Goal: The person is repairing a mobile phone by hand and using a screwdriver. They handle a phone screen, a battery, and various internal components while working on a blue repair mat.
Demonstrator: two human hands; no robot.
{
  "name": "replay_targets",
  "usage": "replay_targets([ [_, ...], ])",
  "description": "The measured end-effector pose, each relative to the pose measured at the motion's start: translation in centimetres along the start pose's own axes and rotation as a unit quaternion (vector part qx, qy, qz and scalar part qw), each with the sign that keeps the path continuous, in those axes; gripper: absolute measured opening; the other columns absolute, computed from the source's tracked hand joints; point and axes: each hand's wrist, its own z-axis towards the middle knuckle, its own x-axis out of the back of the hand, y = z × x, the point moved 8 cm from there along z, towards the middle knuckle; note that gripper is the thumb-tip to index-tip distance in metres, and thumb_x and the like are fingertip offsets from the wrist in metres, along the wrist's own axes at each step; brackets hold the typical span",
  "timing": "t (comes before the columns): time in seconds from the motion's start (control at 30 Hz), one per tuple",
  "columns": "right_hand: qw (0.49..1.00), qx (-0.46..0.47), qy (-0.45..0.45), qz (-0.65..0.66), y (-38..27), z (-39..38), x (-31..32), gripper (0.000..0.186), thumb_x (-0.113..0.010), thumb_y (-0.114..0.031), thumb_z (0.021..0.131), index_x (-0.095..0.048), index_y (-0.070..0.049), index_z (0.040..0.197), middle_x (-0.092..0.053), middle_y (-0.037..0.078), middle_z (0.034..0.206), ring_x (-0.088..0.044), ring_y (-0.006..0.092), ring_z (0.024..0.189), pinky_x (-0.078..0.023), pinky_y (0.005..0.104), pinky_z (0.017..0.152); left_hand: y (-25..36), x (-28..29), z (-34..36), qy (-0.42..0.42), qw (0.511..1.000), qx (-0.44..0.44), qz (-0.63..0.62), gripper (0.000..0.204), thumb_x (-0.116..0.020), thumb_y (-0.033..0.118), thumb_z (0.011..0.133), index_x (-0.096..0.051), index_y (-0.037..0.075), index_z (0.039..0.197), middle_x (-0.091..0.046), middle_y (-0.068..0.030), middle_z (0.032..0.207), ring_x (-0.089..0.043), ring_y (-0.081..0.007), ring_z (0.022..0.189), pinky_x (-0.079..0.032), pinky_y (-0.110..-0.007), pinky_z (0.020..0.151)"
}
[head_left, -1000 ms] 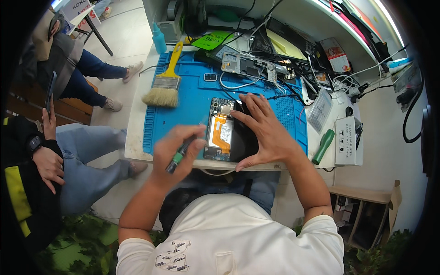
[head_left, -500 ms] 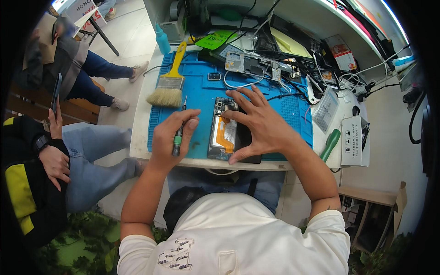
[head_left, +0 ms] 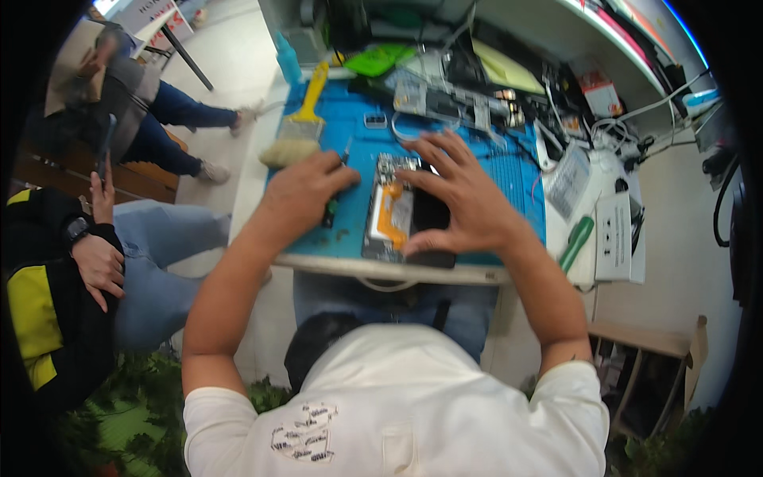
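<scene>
Tiled floor (head_left: pixel 238 60), white table (head_left: pixel 253 181), blue mat (head_left: pixel 354 211) under opened phone (head_left: pixel 385 215).

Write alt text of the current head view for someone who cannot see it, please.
A person's right hand spreads over an opened phone and a dark panel on a blue mat, while the left hand holds a slim tool beside the phone. A yellow-handled brush lies beyond the left hand.

The left forearm (head_left: pixel 238 278) and right forearm (head_left: pixel 550 286) angle inward from bent elbows. The left hand (head_left: pixel 304 192) is curled closed, back upward (blur softens it, so the thumb's exact place is hard to make out). The right hand (head_left: pixel 465 195) is spread, fingers pointing forward, thumb well apart, palm downward.
</scene>
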Motion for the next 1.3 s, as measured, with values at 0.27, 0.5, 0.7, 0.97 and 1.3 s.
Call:
replay_targets([
  [0.27,0.987,-0.085,0.139,-0.01,-1.7,-8.0,3.4,0.065,-0.097,-0.037,0.085,-0.076,-0.007,0.138,-0.07,0.019,0.147,-0.059,0.0422,0.144,-0.037,0.0648,0.13,-1.2,2.3,0.9,0.049,0.998,-0.005,0.041,0.049,-0.071,0.001,0.101,-0.079,0.025,0.142,-0.076,-0.0101,0.12,-0.078,-0.032,0.107,-0.063,-0.043,0.091],
  [0.5,0.966,-0.147,0.213,-0.005,-2.5,-14.2,4.5,0.046,-0.094,-0.017,0.083,-0.08,-0.002,0.125,-0.077,0.017,0.131,-0.068,0.0399,0.132,-0.045,0.0607,0.123,-17.7,4.3,-0.2,0.157,0.973,0.158,0.052,0.036,-0.067,0.012,0.113,-0.074,0.011,0.149,-0.081,-0.0106,0.114,-0.078,-0.0278,0.1,-0.062,-0.039,0.087],
  [0.7,0.964,-0.133,0.22,0.06,-5.0,-14.9,4.0,0.045,-0.094,-0.011,0.08,-0.08,-0.002,0.122,-0.078,0.017,0.124,-0.073,0.0384,0.119,-0.056,0.0543,0.109,-26.4,-1.4,-4.2,0.051,0.898,0.339,-0.277,0.03,-0.066,0.023,0.116,-0.076,-0.003,0.127,-0.07,-0.0064,0.098,-0.065,-0.0177,0.093,-0.054,-0.038,0.087],
  [0.97,0.951,-0.006,0.135,0.279,-11.8,-10.7,-2.5,0.037,-0.094,-0.013,0.084,-0.08,-0.002,0.117,-0.079,0.015,0.118,-0.077,0.0337,0.107,-0.062,0.0447,0.094,-23.4,-3.5,-9.6,0.082,0.838,0.332,-0.425,0.034,-0.067,0.032,0.118,-0.068,0.003,0.133,-0.068,-0.0034,0.117,-0.06,-0.009,0.107,-0.048,-0.026,0.095],
  [1.3,0.928,0.018,-0.026,0.37,-15.4,-2.7,-9.2,0.071,-0.083,-0.028,0.1,-0.053,-0.003,0.16,-0.051,0.029,0.166,-0.056,0.0459,0.149,-0.053,0.0513,0.119,-14.8,7.0,-8.1,0.153,0.922,0.281,-0.217,0.026,-0.068,0.01,0.11,-0.079,0.003,0.132,-0.071,-0.0007,0.086,-0.058,-0.0061,0.064,-0.046,-0.026,0.058],
])
